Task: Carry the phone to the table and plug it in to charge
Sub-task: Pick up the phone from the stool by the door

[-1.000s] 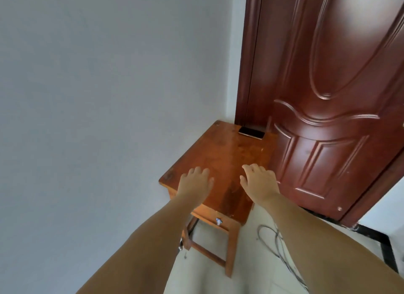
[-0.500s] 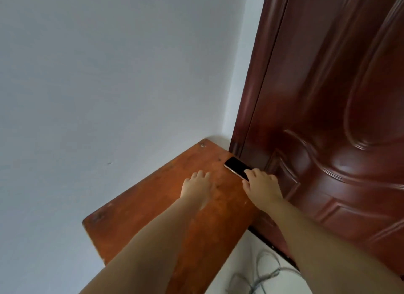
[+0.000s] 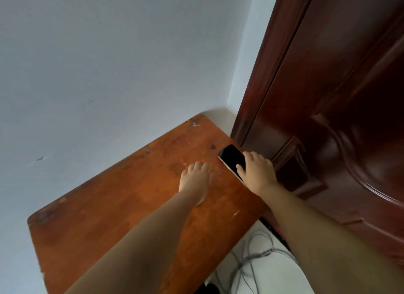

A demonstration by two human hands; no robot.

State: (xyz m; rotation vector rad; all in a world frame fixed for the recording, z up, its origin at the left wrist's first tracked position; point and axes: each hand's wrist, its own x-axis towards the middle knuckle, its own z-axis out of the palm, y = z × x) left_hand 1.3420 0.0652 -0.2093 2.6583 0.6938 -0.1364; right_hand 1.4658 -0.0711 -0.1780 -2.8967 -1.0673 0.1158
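The phone [image 3: 232, 160] lies screen-up at the far right edge of a worn wooden table [image 3: 131, 206], right against the foot of a dark red door [image 3: 328, 118], with its far end pointing toward the corner where the door frame meets the pale wall [image 3: 109, 64]. The right hand [image 3: 258, 173] is draped over the phone's near end, thumb on the glass and fingers curled over the door-side edge; from this angle I cannot tell whether it has truly clamped on the phone or only rests on it. The left hand [image 3: 195, 180] lies flat and spread on the tabletop just left of the phone, holding nothing. The main risk is the lift: the phone sits so near the table's right edge and the door that the fingers have little room to get underneath, and a shallow pinch on a smooth slab could let it slip, drop past the edge and land on the floor among the grey cables [image 3: 251, 261] below. Dragging it left first would give better purchase but may scuff it on the rough surface. Those loose cables also look easy to snag with a foot once the person turns away, and which of them, if any, is the charger is not clear.
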